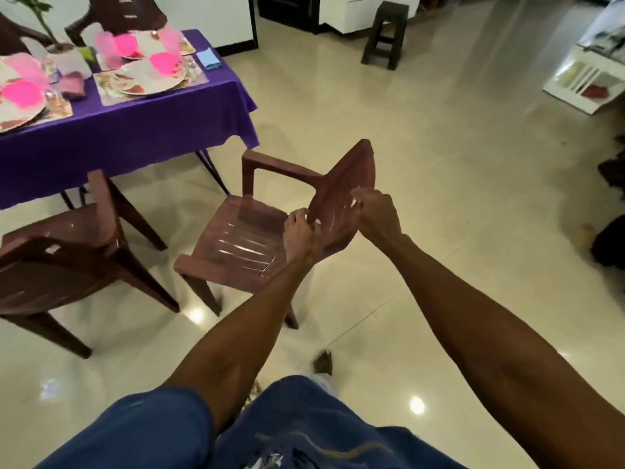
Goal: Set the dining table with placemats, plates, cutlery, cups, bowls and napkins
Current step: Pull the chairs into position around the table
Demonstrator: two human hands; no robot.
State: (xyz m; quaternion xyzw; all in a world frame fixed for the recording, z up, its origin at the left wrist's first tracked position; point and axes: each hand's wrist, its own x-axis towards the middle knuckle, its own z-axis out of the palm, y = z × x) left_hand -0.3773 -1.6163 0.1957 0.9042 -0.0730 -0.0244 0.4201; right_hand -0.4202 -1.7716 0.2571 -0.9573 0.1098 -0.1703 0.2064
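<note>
Nearest the camera: blue trousers (304, 431) of the person, and one bare foot (323, 362) on the glossy cream floor (456, 164).

Both bare forearms reached forward to a brown plastic armchair (243, 238) standing on the floor at centre. The left hand (301, 231) gripped the lower edge of the chair's backrest, fingers curled over it. The right hand (375, 214) gripped the right edge of the same backrest, fingers closed round it. The chair faced left, toward the table, and stood apart from it.

Near left: a second brown chair (67, 258), its front partly under the hanging cloth.

Far left: the dining table, covered by a purple tablecloth (135, 137). On it lay patterned placemats (108, 93), each carrying a large pale plate (148, 79) with a bright pink bowl (162, 60) on top. Another plate (17, 113) lay at the left edge. Pink tumblers (105, 45) stood beside the farther setting. A light blue napkin (209, 59) lay near the table's right edge; a dull pink napkin (72, 86) lay between the two nearer settings. Cutlery was too blurred to tell. A green plant stem (40, 18) rose from the table's middle.

Beyond the table: a third brown chair (125, 15).

Far centre: a dark stool (385, 35) on the floor.

Far right: a white board (588, 82) with pictures, leaning near the wall.
</note>
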